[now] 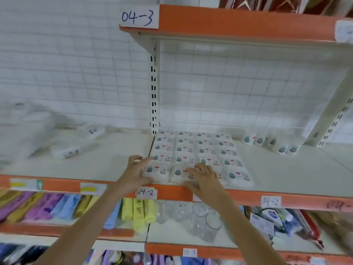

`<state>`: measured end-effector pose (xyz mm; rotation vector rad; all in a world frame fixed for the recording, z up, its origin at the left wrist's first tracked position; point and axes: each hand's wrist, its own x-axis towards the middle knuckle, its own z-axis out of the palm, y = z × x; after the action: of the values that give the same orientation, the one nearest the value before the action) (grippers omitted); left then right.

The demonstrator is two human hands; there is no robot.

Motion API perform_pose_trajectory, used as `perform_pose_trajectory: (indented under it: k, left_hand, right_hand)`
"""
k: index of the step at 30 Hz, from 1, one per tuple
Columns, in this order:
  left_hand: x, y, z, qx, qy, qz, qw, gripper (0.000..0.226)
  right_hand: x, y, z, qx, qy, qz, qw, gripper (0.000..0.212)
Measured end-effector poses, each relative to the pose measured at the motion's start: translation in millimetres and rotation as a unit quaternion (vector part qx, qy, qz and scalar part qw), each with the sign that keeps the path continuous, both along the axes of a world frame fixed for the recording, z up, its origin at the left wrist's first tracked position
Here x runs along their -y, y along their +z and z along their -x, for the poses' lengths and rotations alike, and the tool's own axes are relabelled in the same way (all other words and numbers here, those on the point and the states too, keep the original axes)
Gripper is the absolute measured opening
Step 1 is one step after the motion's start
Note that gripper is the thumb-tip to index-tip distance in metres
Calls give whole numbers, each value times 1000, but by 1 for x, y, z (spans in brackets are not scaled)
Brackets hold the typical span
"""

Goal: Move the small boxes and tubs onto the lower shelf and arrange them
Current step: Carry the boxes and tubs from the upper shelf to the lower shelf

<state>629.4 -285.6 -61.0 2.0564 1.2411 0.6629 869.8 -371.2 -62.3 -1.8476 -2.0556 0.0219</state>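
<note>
Arms: two bare forearms reach up from the bottom edge toward the shelf front.
Left hand: the left hand [136,172] lies at the front left corner of the block of boxes, fingers spread and nearly straight against the side of the front left box; it grips nothing.
Right hand: the right hand [203,177] lies palm down with fingers spread across the tops of the front row, pressing there without curling round any box.
Boxes: the small flat white plastic boxes with printed labels [198,153] sit packed edge to edge in a four-wide grid, running from the front edge of the white shelf board with the orange front lip [286,173] back toward the wire-grid rear.
Tubs: the small round white labelled tubs [271,143] stand in a loose cluster near the back right of the same board, apart from the grid.
Stray boxes: two long clear labelled packs [76,148] lie askew on the left bay, toward its back.
Shelf tag: the white paper tag marked 04-2 [146,192] hangs on the lip below the left hand.
</note>
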Motion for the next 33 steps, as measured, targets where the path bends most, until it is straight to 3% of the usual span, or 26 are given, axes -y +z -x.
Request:
perform_pose_trajectory:
  k: [3, 8, 16, 24, 28, 33]
  left_hand:
    - [16, -1, -9, 34, 70, 15, 997, 69]
    - [31, -7, -26, 35, 137, -50, 989, 47]
    - [28, -10, -27, 37, 148, -41, 987, 48]
    - [28, 1, -21, -22, 106, -19, 994, 53]
    - [39, 12, 15, -102, 91, -136, 981, 56]
    - [91, 11, 106, -175, 158, -295, 926, 28]
  right_hand:
    - [7, -12, -2, -26, 10, -46, 999, 44]
    - [1, -19, -4, -71, 11, -95, 993, 34]
    - [-4, -19, -6, -80, 14, -85, 993, 23]
    - [-1, 8, -2, 7, -10, 36, 999, 36]
    - [12, 24, 17, 48, -21, 24, 998, 42]
    - [55, 16, 77, -16, 59, -83, 995, 23]
